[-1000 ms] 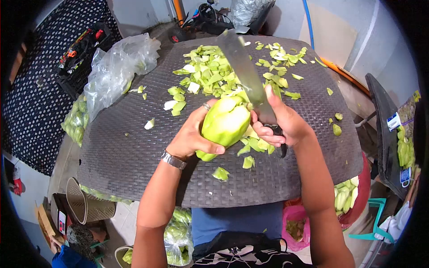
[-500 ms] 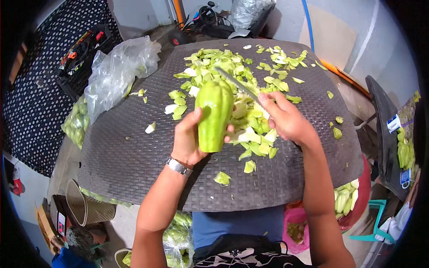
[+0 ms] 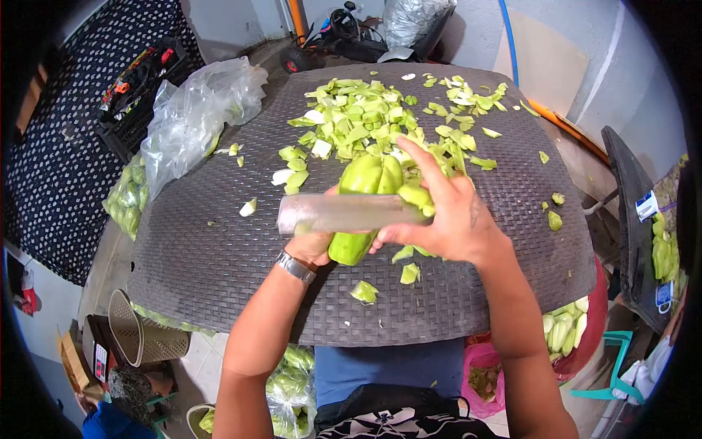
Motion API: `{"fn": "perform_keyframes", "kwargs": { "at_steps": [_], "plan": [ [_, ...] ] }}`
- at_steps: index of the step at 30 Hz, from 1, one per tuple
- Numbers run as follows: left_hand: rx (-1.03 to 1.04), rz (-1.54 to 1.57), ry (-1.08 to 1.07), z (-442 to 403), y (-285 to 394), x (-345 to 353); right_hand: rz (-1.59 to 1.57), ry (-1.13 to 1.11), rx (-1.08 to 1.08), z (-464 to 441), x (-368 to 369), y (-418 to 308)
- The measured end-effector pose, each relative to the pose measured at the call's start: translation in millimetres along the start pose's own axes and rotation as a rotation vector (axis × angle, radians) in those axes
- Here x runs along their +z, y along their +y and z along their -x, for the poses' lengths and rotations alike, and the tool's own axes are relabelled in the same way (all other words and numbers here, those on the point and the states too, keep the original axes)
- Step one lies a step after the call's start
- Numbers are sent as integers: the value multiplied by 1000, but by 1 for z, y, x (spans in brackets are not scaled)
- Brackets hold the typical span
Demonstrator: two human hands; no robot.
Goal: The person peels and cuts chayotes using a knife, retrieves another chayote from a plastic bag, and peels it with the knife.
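no text, labels or numbers can be read.

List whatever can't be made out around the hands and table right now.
All in the head view:
- Knife blade: blurred, so its cutting edge is unclear.
- Knife handle: hidden by the right hand.
- Middle of the green vegetable: covered by the blade.
- Part of the left hand: behind the blade and vegetable.
- Contents of the pink bag: too small to identify.

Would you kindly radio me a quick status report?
Left hand holding green vegetable. Right hand holding knife crosswise in front of the vegetable. Peelings piled beyond on the table.
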State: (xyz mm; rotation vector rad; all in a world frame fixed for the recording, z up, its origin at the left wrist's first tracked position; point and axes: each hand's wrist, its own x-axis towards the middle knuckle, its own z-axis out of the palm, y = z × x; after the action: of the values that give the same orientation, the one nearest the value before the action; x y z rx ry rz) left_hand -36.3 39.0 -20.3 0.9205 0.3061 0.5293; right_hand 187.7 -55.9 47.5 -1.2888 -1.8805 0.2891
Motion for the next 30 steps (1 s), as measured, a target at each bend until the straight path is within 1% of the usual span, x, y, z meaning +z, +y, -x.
{"fn": "perform_keyframes", "kwargs": {
  "at_steps": [1, 4, 7, 10, 13, 16, 19, 20, 22, 23, 25, 27, 28, 30],
  "plan": [
    [68, 8, -69, 0, -1, 2, 117, 40, -76, 0, 4, 4],
    [57, -185, -4, -2, 8, 13, -13, -171, 197, -1, -8, -12],
    [217, -153, 126, -4, 7, 43, 61, -132, 92, 1, -5, -12],
    [167, 103, -47, -6, 11, 32, 72, -114, 72, 0, 0, -10],
    [261, 51, -50, -11, 2, 27, 85, -108, 60, 0, 1, -8],
    [94, 70, 50, 1, 13, 37, 99, -77, 45, 0, 1, -10],
    [49, -592, -160, 3, 11, 29, 63, -153, 273, -10, -15, -1],
    [50, -568, -112, 0, -6, 42, -45, -106, 198, -11, -17, 10],
    [150, -759, -91, 0, -14, 58, -250, -16, 59, -12, -17, 26],
    [121, -692, -73, -2, -15, 59, -316, -117, 268, -9, -25, 28],
    [59, -573, -34, -4, -8, 55, -226, 53, 183, -9, -16, 34],
    [39, -321, 3, 2, 8, 47, -213, -18, 276, -8, -16, 26],
    [35, -190, 27, 4, 13, 44, -188, -23, 208, -6, -13, 23],
    [39, -244, 63, 2, 10, 25, -130, -50, 107, -3, -3, 19]
  ]
}}
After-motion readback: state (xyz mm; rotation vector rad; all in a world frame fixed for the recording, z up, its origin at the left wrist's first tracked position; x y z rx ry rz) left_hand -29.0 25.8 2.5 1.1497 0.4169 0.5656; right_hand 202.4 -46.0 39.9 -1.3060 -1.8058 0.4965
